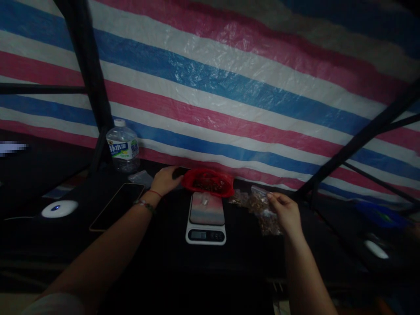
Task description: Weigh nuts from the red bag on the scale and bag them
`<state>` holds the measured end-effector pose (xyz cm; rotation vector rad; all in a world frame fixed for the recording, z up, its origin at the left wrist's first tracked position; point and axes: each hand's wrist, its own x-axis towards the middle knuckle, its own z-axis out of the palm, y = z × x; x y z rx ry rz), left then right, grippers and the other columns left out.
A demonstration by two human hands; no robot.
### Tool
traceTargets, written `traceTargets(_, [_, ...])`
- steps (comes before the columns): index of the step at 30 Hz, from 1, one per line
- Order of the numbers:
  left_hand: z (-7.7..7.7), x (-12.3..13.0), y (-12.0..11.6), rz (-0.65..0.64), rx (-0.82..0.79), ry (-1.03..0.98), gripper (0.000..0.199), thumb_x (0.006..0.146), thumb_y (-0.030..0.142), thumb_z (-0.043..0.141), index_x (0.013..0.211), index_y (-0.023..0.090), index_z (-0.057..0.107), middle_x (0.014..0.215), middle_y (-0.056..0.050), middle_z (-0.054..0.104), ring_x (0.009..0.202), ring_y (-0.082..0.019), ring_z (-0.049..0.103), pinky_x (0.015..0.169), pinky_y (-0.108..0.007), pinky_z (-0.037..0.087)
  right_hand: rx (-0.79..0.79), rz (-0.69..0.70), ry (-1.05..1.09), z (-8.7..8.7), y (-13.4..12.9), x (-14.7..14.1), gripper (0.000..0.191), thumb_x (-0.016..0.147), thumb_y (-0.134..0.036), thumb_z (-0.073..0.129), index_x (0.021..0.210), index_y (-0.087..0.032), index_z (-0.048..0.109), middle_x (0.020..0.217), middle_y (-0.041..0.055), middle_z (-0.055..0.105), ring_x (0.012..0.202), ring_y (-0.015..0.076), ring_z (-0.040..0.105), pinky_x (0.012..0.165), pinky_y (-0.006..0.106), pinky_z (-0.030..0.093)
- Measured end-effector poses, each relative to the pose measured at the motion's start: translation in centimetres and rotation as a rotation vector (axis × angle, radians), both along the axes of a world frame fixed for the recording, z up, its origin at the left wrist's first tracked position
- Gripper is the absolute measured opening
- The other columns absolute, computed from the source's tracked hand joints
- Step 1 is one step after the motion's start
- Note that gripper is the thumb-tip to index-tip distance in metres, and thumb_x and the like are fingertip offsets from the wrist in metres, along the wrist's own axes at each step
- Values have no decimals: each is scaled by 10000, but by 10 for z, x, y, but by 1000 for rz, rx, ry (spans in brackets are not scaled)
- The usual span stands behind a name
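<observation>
My right hand (286, 213) pinches the top edge of a small clear zip bag (259, 199) with brownish bits inside. More filled zip bags (271, 224) lie below and to the left of it on the black table. My left hand (168, 180) is by the left side of a red plastic bag (210, 181), thumb and fingers apart, holding nothing that I can see. Small dark pieces fill the open red bag. In front of it sits a white kitchen scale (206, 218) with a small clear item on its plate; its display is too dim to read.
A phone (118, 205) and a clear plastic packet (141, 178) are left of the scale. Behind them stands a large plastic bottle (123, 148). A white rounded device (59, 208) with a cable is further left. Striped sheeting (213, 96) and black frame bars (88, 65) close off the back.
</observation>
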<state>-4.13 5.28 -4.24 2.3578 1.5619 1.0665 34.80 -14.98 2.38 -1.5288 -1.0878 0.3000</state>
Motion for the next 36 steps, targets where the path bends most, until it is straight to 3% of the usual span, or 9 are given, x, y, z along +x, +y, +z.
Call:
traceTargets(3, [-12, 3, 2, -83, -141, 218, 770, 718, 651, 596, 1323, 180, 531, 1329, -158, 577, 1191, -353, 545, 1037, -517, 362, -126, 22, -12, -19, -3, 21, 449, 695, -535, 695, 860, -117, 712, 635, 51, 660, 509, 153, 554, 474, 252, 400])
traceTargets(6, [-16, 6, 3, -110, -226, 342, 896, 662, 681, 619, 1405, 215, 436, 1448, -146, 466, 1310, -381, 432, 1091, -630, 227, -351, -35, -238, -36, -1, 35, 370, 760, -465, 633, 874, -122, 709, 740, 85, 705, 651, 195, 641, 578, 263, 448])
traceTargets(11, [-15, 1, 7, -116, -298, 385, 914, 669, 649, 625, 1449, 245, 372, 1437, -129, 487, 1303, -370, 452, 1079, -580, 284, -642, -160, -684, -45, 5, 34, 324, 845, -376, 549, 1032, -163, 706, 994, 125, 725, 925, 276, 678, 751, 324, 471])
traceTargets(18, [-10, -5, 5, -105, -188, 266, 818, 691, 570, 667, 1384, 193, 451, 1298, -128, 605, 1131, -304, 601, 943, -379, 459, -403, 75, -727, 2, 29, -36, 286, 873, -359, 532, 1014, -175, 700, 1025, 89, 720, 922, 234, 672, 797, 306, 473])
traceTargets(23, [7, -5, -2, 160, 132, -40, 629, 786, 487, 617, 1292, 135, 492, 1159, -149, 646, 1056, -289, 619, 920, -391, 481, -185, 399, -721, 41, 63, -93, 224, 881, -306, 528, 936, -195, 716, 926, 59, 728, 840, 201, 658, 775, 301, 465])
traceTargets(25, [14, -2, -9, 169, 273, -112, 644, 771, 482, 643, 1281, 120, 490, 1149, -153, 641, 1065, -293, 610, 941, -405, 478, -123, 534, -695, 50, 81, -114, 226, 891, -290, 518, 873, -186, 718, 839, 49, 718, 771, 183, 640, 743, 293, 464])
traceTargets(29, [21, 11, -30, -18, 473, -104, 664, 733, 478, 691, 1268, 135, 500, 1142, -142, 642, 1069, -294, 610, 951, -435, 477, 30, 710, -582, 53, 116, -148, 192, 879, -212, 528, 905, -181, 715, 963, 52, 709, 922, 173, 625, 862, 293, 450])
traceTargets(31, [23, 18, -40, -117, 553, -86, 657, 728, 476, 699, 1257, 136, 509, 1130, -143, 646, 1063, -292, 613, 948, -437, 479, 8, 819, -523, 48, 127, -162, 203, 880, -186, 517, 931, -181, 714, 1001, 49, 703, 951, 165, 618, 877, 285, 445])
traceTargets(36, [25, 28, -56, -217, 626, -70, 627, 728, 470, 705, 1233, 152, 511, 1084, -129, 659, 1042, -280, 618, 947, -452, 479, -196, 1009, -479, 31, 131, -181, 215, 846, -112, 486, 764, -151, 681, 754, 5, 661, 679, 119, 577, 651, 226, 429])
